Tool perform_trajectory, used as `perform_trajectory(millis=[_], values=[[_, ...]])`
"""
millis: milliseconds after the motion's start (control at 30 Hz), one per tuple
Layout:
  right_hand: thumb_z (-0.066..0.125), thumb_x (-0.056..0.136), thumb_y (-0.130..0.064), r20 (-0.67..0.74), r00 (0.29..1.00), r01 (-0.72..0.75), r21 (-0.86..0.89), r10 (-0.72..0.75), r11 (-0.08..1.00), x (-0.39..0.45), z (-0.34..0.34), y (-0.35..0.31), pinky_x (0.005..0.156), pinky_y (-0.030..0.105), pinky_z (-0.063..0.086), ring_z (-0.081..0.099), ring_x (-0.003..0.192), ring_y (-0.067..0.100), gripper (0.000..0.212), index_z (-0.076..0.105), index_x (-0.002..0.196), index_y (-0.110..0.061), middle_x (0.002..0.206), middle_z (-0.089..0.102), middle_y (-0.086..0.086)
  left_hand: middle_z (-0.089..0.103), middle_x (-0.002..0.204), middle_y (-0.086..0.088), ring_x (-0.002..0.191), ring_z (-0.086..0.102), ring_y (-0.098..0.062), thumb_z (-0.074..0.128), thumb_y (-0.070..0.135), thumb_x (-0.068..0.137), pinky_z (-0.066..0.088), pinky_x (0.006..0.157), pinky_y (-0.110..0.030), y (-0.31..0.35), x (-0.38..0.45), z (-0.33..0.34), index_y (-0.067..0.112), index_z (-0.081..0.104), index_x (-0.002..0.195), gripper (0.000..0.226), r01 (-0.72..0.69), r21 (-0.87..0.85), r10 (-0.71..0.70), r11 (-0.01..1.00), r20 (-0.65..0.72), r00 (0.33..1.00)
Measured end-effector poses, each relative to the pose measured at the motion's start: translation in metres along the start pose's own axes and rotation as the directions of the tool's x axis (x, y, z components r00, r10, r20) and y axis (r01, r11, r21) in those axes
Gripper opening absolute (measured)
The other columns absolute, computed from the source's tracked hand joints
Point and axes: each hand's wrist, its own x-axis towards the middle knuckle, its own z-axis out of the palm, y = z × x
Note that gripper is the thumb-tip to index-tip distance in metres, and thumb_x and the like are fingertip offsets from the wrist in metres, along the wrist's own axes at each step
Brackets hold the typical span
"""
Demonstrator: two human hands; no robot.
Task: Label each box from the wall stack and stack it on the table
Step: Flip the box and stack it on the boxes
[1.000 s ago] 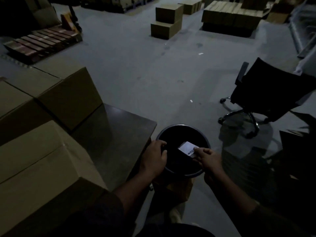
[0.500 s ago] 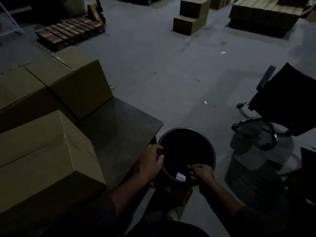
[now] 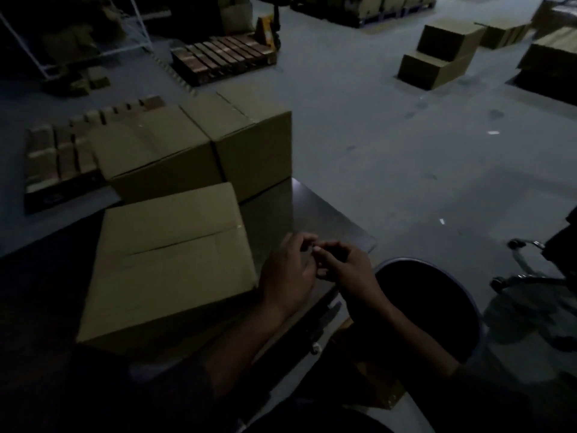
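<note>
Both hands meet over the table [image 3: 315,214] corner, left hand [image 3: 288,273] and right hand [image 3: 348,270] curled with fingertips pinching something tiny and pale, way too dark to say what. Nearest box [image 3: 168,260] sits on the table just left of them, two more boxes [image 3: 199,145] behind it. The bin [image 3: 437,307] below is just black inside.

— Where is there room?
— A bare strip of worktop [image 3: 315,214] lies right of the near box [image 3: 168,260].
— And what blocks?
— Two boxes [image 3: 218,148] behind it, the bin [image 3: 427,307] at the right.
</note>
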Motion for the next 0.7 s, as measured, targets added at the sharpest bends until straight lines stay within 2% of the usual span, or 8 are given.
perform_trajectory(millis=[100,267,333,400,467,567,633,700], values=[[0.067,0.095,-0.011,0.107,0.993,0.044,-0.036,-0.04,0.998,0.001,0.06,-0.019,0.067,0.026,0.057,0.072,0.078,0.013,0.008,0.071,0.102,-0.007,0.087,0.075,0.005,0.064,0.121,0.005,0.104,0.067,-0.013,0.066,0.015,0.098,0.059,0.087,-0.041,-0.02,-0.004,-0.053,0.025,0.066,0.124,0.027,0.039,-0.033,-0.043,0.999,-0.122,0.992],[0.066,0.097,-0.018,0.284,0.955,0.115,-0.088,-0.086,0.989,-0.008,0.14,-0.039,0.071,0.028,0.06,0.074,0.09,0.015,0.013,0.07,0.109,-0.014,0.098,0.076,0.002,0.062,0.122,0.011,0.109,0.062,-0.005,0.065,0.016,0.101,0.056,0.085,-0.02,-0.052,-0.018,-0.13,0.026,0.063,0.123,0.025,0.082,-0.027,-0.087,0.996,-0.268,0.959],[0.067,0.096,-0.022,0.323,0.934,0.223,-0.184,-0.155,0.957,-0.003,0.166,-0.035,0.077,0.03,0.061,0.073,0.092,0.01,0.014,0.07,0.109,-0.019,0.1,0.075,-0.002,0.06,0.127,0.01,0.113,0.06,-0.006,0.066,0.019,0.1,0.052,0.088,-0.019,-0.071,-0.024,-0.153,0.026,0.061,0.128,0.029,0.103,0.027,-0.091,0.994,-0.287,0.954],[0.068,0.095,-0.03,0.352,0.907,0.379,-0.439,-0.232,0.814,0.005,0.188,-0.022,0.084,0.027,0.057,0.068,0.097,0.004,0.021,0.069,0.115,-0.023,0.108,0.071,-0.008,0.057,0.136,0.007,0.122,0.057,-0.01,0.068,0.025,0.099,0.054,0.096,-0.031,-0.099,-0.03,-0.173,0.025,0.057,0.137,0.039,0.18,0.11,-0.144,0.978,-0.275,0.951],[0.066,0.094,-0.034,0.403,0.862,0.506,-0.674,-0.306,0.538,0.011,0.203,-0.003,0.096,0.031,0.051,0.059,0.112,0.013,0.034,0.065,0.126,-0.021,0.125,0.064,-0.003,0.054,0.14,0.003,0.127,0.054,-0.017,0.07,0.029,0.096,0.052,0.102,-0.042,-0.127,-0.036,-0.186,0.024,0.056,0.14,0.046,0.225,0.225,-0.168,0.948,-0.25,0.954],[0.056,0.098,-0.037,0.546,0.787,0.605,-0.775,-0.287,0.183,0.003,0.219,0.016,0.114,0.042,0.032,0.035,0.14,0.023,0.052,0.048,0.147,-0.022,0.155,0.042,0.0,0.054,0.141,0.001,0.13,0.05,-0.021,0.057,0.032,0.098,0.045,0.108,-0.04,-0.15,-0.042,-0.195,0.019,0.059,0.142,0.045,0.1,0.424,-0.058,0.9,-0.111,0.992],[0.046,0.101,-0.041,0.617,0.746,0.652,-0.754,-0.249,0.084,-0.001,0.22,0.018,0.12,0.046,0.024,0.025,0.149,0.02,0.057,0.037,0.154,-0.023,0.163,0.031,-0.003,0.058,0.141,0.0,0.129,0.051,-0.02,0.045,0.038,0.101,0.044,0.11,-0.037,-0.154,-0.045,-0.197,0.017,0.062,0.141,0.049,0.024,0.449,-0.004,0.893,-0.045,0.999],[0.026,0.097,-0.047,0.617,0.754,0.637,-0.771,-0.225,0.023,0.0,0.211,0.015,0.122,0.045,0.021,0.024,0.151,0.019,0.064,0.035,0.156,-0.024,0.164,0.029,-0.004,0.061,0.136,0.001,0.124,0.054,-0.018,0.043,0.042,0.101,0.044,0.107,-0.033,-0.16,-0.046,-0.203,0.018,0.07,0.133,0.048,-0.012,0.454,0.045,0.891,-0.063,0.997]])
